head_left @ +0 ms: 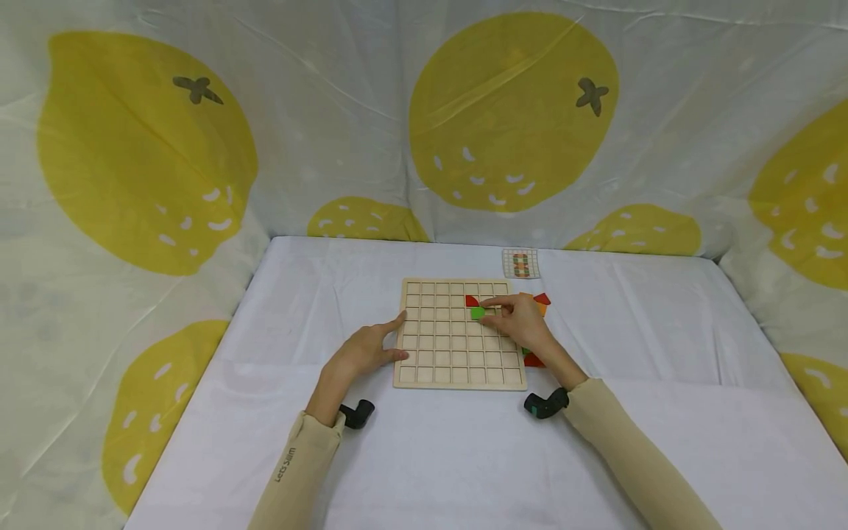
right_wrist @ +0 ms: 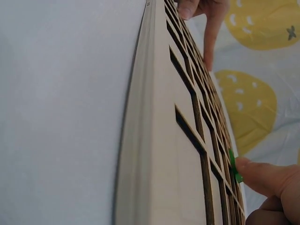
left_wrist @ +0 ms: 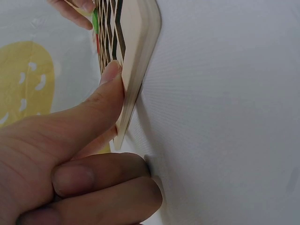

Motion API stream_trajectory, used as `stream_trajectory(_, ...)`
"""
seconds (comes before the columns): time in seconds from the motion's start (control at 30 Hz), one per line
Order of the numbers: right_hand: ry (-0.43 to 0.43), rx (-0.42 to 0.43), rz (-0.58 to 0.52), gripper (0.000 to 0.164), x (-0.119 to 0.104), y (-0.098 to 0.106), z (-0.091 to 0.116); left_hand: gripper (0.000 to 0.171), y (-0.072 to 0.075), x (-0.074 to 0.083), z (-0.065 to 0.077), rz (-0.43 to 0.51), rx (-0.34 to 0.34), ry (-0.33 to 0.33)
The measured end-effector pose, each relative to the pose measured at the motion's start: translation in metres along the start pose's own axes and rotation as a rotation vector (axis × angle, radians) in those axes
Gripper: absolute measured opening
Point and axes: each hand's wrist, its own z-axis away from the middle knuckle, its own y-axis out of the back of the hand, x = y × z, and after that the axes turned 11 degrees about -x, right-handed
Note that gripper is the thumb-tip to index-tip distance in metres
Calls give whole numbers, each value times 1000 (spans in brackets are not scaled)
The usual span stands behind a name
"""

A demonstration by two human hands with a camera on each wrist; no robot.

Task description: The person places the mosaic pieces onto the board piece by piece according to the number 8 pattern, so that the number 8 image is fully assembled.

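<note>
A square wooden grid board lies on the white table. My left hand holds its left edge; in the left wrist view the thumb presses on the rim while other fingers curl beside the board. Over the upper right squares, my right hand pinches a green piece between thumb and index finger. A red piece with a curved side sits in the square just above. In the right wrist view the green piece stands at the board's surface by the thumb tip.
Behind the board lies a small pattern card with a coloured grid design. Red, orange and green pieces lie right of the board, partly hidden by my right hand. A lemon-print cloth hangs behind the table.
</note>
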Motion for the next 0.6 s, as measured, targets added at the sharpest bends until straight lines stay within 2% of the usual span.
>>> stream_trajectory(0.33,13,16,-1,27,-2,-2,-1,82,-1,1,0,11,5,16)
stream_trajectory(0.6,1,11,19,29,-3,-6,-3,82,-1,1,0,2,6,14)
